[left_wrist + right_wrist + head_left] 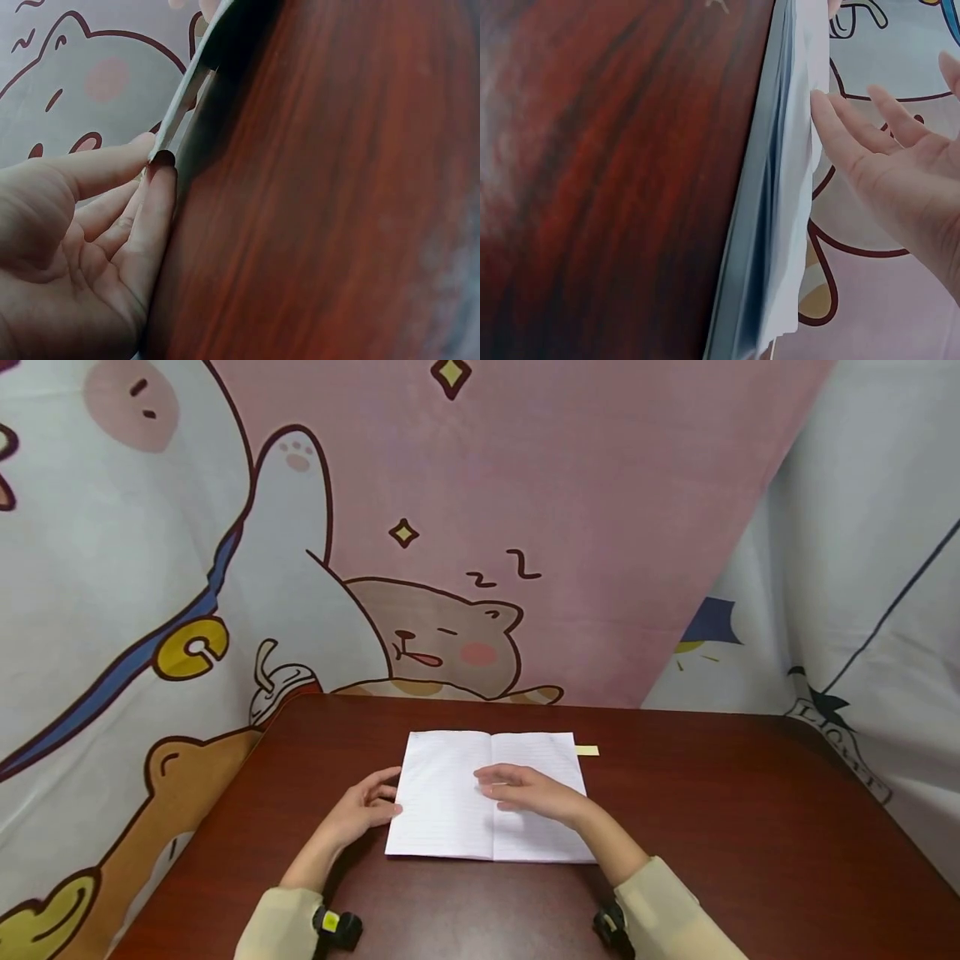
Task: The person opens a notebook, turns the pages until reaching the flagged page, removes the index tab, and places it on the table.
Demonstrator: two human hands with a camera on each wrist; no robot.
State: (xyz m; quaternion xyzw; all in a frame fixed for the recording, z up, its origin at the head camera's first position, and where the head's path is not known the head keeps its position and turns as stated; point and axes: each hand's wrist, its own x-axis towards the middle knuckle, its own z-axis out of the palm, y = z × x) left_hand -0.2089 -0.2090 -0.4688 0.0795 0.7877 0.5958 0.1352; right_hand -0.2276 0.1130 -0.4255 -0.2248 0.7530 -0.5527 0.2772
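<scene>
Notebook (446,802) lies spread on the counter (712,860), its near edge facing the person, presumably so both pages can be seen. The left hand (360,810) pinches its left edge, probably to keep that side steady. The right hand (536,793) reaches across its right page, fingers extended and gripping nothing, perhaps to smooth the paper near its fold. Beyond them, a yellow tab (588,750) juts from its far right side, likely as a marker; past its far edge hangs a printed cloth (637,527)
</scene>
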